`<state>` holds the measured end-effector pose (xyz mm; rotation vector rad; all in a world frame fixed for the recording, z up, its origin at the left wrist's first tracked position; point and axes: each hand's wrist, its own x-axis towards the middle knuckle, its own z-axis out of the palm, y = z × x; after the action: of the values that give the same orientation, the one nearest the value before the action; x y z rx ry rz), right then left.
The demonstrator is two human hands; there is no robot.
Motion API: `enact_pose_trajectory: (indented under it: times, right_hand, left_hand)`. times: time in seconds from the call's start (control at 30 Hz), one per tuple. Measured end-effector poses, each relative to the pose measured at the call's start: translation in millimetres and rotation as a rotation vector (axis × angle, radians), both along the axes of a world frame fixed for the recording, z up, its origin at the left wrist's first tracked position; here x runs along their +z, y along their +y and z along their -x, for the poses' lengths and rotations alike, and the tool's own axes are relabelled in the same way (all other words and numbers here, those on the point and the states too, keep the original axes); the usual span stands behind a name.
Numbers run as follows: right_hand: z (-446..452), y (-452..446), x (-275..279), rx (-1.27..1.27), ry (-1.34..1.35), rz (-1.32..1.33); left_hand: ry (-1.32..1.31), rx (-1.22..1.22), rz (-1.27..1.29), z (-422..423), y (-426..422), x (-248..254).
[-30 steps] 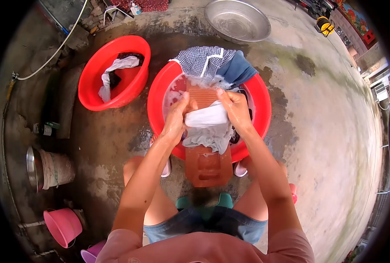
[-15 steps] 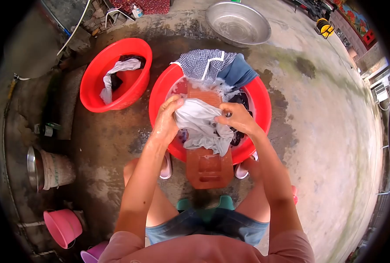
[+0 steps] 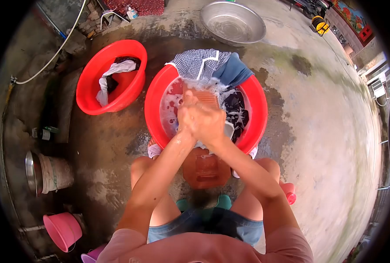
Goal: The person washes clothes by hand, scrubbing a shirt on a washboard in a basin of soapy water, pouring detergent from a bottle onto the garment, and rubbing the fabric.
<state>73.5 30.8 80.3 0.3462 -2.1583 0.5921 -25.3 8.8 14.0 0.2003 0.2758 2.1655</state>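
My left hand and my right hand are pressed together over a brown washboard, both closed on a white cloth. Most of the cloth is hidden beneath them; a bit shows beside my right hand. The washboard leans in a large red basin of sudsy water. Dark clothing lies in the water at the right. A checkered cloth and a blue denim piece hang over the far rim.
A second red basin holding white and dark cloth stands at the left. A metal basin is beyond. Pink bucket, lower left; pink object, right of my knee; green stool beneath me.
My hands have come together, and the white cloth, earlier spread between them, is now bunched and mostly covered. More of the dark clothing in the basin shows.
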Motion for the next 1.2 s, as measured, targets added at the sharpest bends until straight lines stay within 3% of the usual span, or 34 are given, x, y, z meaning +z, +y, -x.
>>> enact_pose_trajectory:
  times: [0.03, 0.07, 0.2, 0.3, 0.37, 0.43, 0.47, 0.53, 0.57, 0.63, 0.73, 0.83, 1.03, 1.2]
  right_hand:
    - [3.5, 2.7, 1.8, 0.002, 0.049, 0.012]
    - [6.3, 7.3, 1.1, -0.006, 0.065, 0.014]
    - [21.9, 42.7, 1.6, -0.168, -0.040, 0.028]
    - [0.3, 7.0, -7.6, 0.036, 0.087, 0.011]
    - [8.3, 38.2, -10.5, -0.025, 0.006, 0.030]
    - [25.6, 69.9, -9.2, -0.170, -0.166, 0.077]
    - [24.8, 76.2, -6.4, -0.094, -0.276, 0.220]
    - [15.7, 73.5, 0.5, 0.073, -0.516, 0.530]
    - [6.6, 73.7, 14.1, 0.266, -0.565, 0.860]
    - [-3.2, 78.9, 4.1, 0.276, -0.669, 0.870]
    - [-5.2, 68.7, -3.2, 0.309, -0.479, 0.479]
    - [-4.1, 57.6, 1.7, 0.258, -0.453, 0.355]
    - [-3.9, 54.8, -19.3, 0.287, -0.702, 0.338]
    - [-9.2, 58.1, -44.8, 0.191, -0.948, 0.375]
  left_hand:
    - [0.140, -0.252, -0.352, 15.0, -6.0, -18.9]
    - [0.157, -0.289, -0.428, 8.0, -5.1, -12.6]
    - [0.183, -0.320, -0.475, 2.4, -6.5, -17.7]
    - [0.227, -0.331, -0.522, 5.0, -3.2, -11.7]
    - [0.109, -0.109, -0.179, -9.1, -5.6, -1.1]
    - [-0.094, 0.354, 0.640, -55.4, -5.8, 77.7]
    - [-0.069, 0.360, 0.643, -53.8, -11.8, 83.8]
    - [0.428, 0.505, 0.741, -15.0, -41.4, 50.4]
    - [0.592, 0.578, 0.860, -8.8, -49.5, 59.0]
    - [0.978, 0.797, 1.121, -7.3, -55.0, 70.2]
    - [1.266, 0.883, 1.143, -17.3, -57.5, 80.7]
    - [1.426, 0.868, 1.116, -24.4, -57.6, 80.7]
    - [1.316, 1.017, 1.149, -23.0, -61.6, 85.5]
    - [1.125, 0.994, 1.005, -19.2, -65.1, 87.2]
